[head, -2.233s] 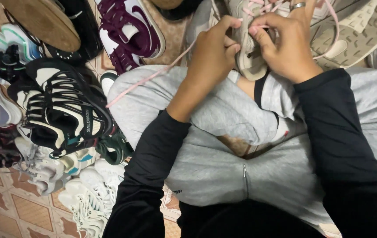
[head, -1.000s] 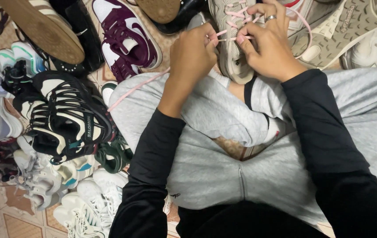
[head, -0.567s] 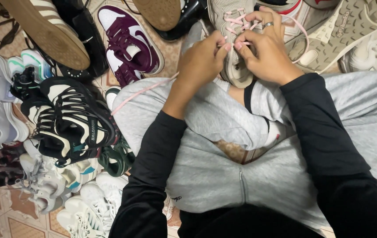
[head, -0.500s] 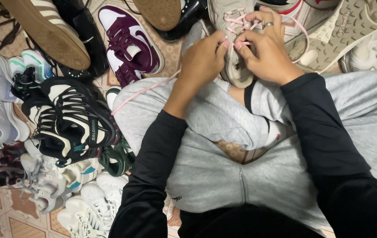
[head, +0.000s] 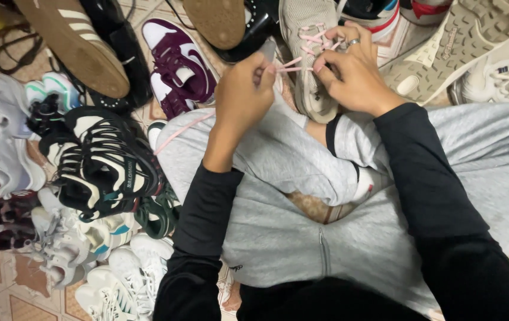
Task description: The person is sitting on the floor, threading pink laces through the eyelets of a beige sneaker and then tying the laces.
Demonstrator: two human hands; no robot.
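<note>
Compared with half a second ago, the left hand (head: 244, 90) has been drawn slightly away from the shoe towards 8 o'clock, so that a short stretch of the pink lace (head: 293, 62) is now pulled taut between the two hands; the right hand (head: 349, 74) has hardly shifted. Both forearms, in black sleeves, are reached forward over grey trousers (head: 278, 238). The left hand is curled shut, with the lace pinched between thumb and fingertips. The right hand is bent at the knuckles, its fingers closed on the lace where it leaves the eyelets; a ring is worn on one finger. The beige sneaker (head: 311, 65) is held between the hands, just at 12 o'clock of the knees, its toe pointed to 12 o'clock. A purple-and-white sneaker (head: 180, 65) is seen at 9 o'clock of the left hand.
</note>
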